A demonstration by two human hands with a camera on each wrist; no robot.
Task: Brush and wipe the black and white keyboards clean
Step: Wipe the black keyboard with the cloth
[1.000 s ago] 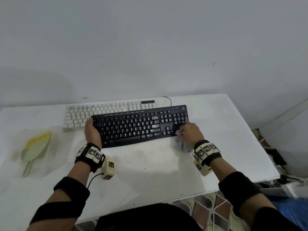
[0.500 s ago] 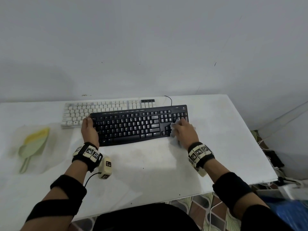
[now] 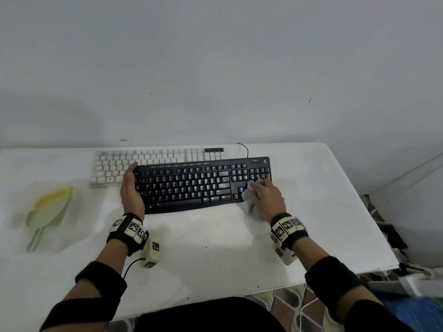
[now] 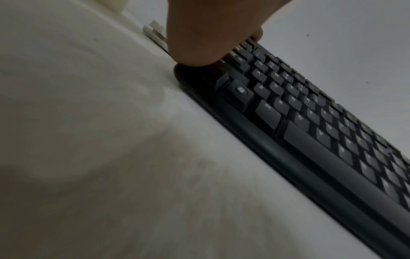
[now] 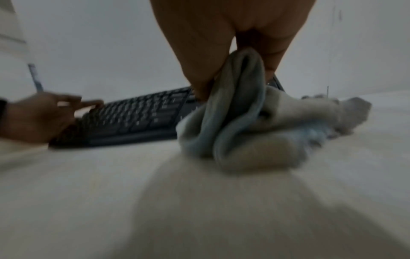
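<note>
Right hand (image 3: 265,196) with cloth (image 3: 249,200): shifted rightward along the black keyboard (image 3: 203,184) to its number pad.
Fingers bunch the cloth. Left hand (image 3: 130,188), fingers straight, braces the keyboard's left end; long axis parallel to the desk's (image 3: 215,248) front edge, unwiped keys leftward. White keyboard (image 3: 143,164) behind.

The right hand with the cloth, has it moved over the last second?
Yes. The right hand with the cloth slid away from the person, from the black keyboard's near right corner up onto its number pad.
</note>
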